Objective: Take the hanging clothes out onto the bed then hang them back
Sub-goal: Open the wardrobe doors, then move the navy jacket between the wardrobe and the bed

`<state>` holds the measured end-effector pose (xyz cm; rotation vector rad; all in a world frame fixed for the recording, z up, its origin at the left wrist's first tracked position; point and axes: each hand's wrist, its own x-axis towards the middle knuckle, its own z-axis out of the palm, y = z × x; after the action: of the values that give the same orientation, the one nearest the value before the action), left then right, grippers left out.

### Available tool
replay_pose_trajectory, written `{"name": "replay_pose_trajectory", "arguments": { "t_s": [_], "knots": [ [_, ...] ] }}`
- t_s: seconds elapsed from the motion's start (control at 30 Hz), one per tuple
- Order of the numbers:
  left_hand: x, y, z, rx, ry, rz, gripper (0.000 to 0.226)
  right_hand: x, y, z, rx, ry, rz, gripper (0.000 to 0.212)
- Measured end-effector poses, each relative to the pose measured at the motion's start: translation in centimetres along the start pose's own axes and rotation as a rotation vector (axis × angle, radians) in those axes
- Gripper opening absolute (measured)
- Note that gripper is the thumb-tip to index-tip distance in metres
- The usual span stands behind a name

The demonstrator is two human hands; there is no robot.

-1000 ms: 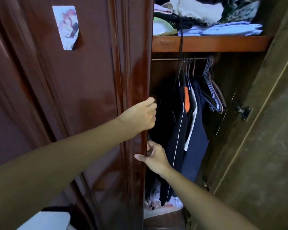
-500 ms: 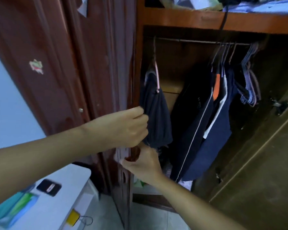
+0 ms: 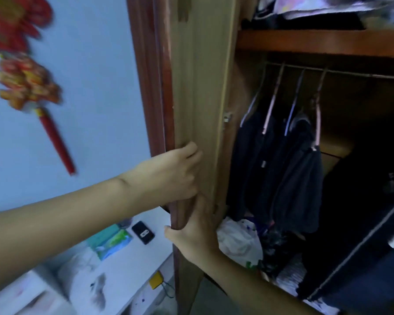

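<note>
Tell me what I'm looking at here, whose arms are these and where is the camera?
The camera sits on a person's head, looking forward and down, so you see that person's own two arms. There is only this one view. The left hand and the right hand both grip the edge of the brown wooden wardrobe door, which stands open. Inside, dark clothes on thin hangers hang from a metal rail. A white plastic bag lies at the bottom below them. To the left is a white table with a small black phone on it, and a red tasselled decoration hangs on the pale blue wall. Neither hand holds any clothes yet.
</note>
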<state>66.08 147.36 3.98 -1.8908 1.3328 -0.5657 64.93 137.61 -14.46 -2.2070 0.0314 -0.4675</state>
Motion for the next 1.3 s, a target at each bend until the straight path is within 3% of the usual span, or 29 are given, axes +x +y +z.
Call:
{"name": "replay_pose_trajectory", "arguments": {
  "t_s": [0.13, 0.3, 0.43, 0.53, 0.63, 0.73, 0.93, 1.1, 1.3],
  "knots": [
    [-2.9, -2.3, 2.4, 0.179, 0.015, -0.041, 0.034, 0.7, -3.0, 3.8, 0.105, 0.002, 0.160, 0.118],
    [-5.8, -4.1, 4.1, 0.170, 0.014, -0.132, 0.074, 2.6, -5.3, 7.3, 0.148, -0.127, 0.297, 0.133],
    [-6.1, -4.5, 3.9, 0.143, -0.074, -0.177, 0.053, 3.7, -5.7, 8.1, 0.108, -0.189, 0.316, 0.139],
    [-5.0, -3.5, 3.6, -0.005, -0.168, -0.221, 0.058, 4.3, -4.8, 6.9, 0.095, -0.363, 0.268, 0.145],
    [-3.2, -2.9, 2.5, -0.149, -0.191, -0.307, 0.062, 5.5, -2.6, 3.6, 0.018, -0.563, 0.125, 0.135],
    [-0.3, -2.9, 2.7, -0.190, -0.148, -0.352, 0.062, 6.8, -0.2, -1.6, -0.040, -0.609, 0.114, 0.116],
    [8.0, -2.4, 2.1, -0.379, -0.101, -0.377, 0.060, 8.3, 2.3, -13.2, 0.013, -0.443, 0.217, 0.058],
    [15.0, -1.0, 0.9, -0.748, 0.006, -0.343, 0.059, 8.6, 4.8, -22.0, -0.060, -0.285, 0.285, 0.075],
    [21.8, -0.1, 1.2, -1.072, -0.019, -0.375, 0.075, 7.9, 8.0, -29.2, -0.114, -0.122, 0.356, 0.065]
  ]
}}
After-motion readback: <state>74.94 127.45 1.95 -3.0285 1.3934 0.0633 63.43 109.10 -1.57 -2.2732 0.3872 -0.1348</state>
